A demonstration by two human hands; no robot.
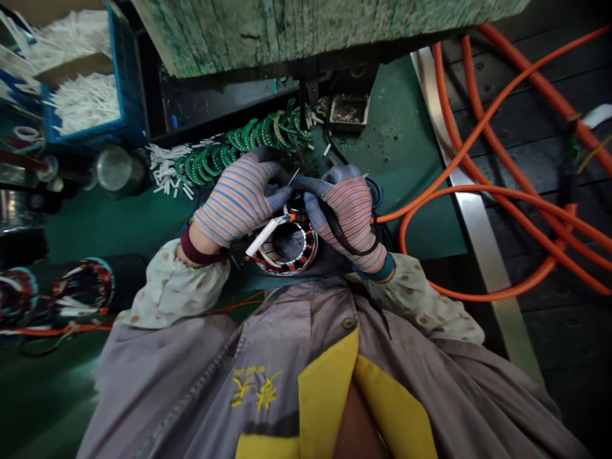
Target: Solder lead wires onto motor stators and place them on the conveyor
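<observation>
A motor stator (312, 245) with copper windings, orange-red lacing and a dark round bore stands in front of me. A white sleeve (265, 237) lies slanted over its left rim. My left hand (241, 197), in a striped knit glove, is closed above the stator with thumb and fingers pinched; what they grip is mostly hidden. A thin pale sliver (294, 176) shows between the fingertips of both hands. My right hand (348, 204), gloved alike, curls closed around a black cable (337, 231) that runs back over the wrist. The fingertips nearly meet.
Behind the hands lie many green curved strips (234, 143) and short white tubes (167, 169). A blue bin (129, 95) of white tubes and a metal can (119, 171) are left. Orange hoses (482, 191) loop at right, near a small metal tray (350, 111). More stators (83, 284) lie left.
</observation>
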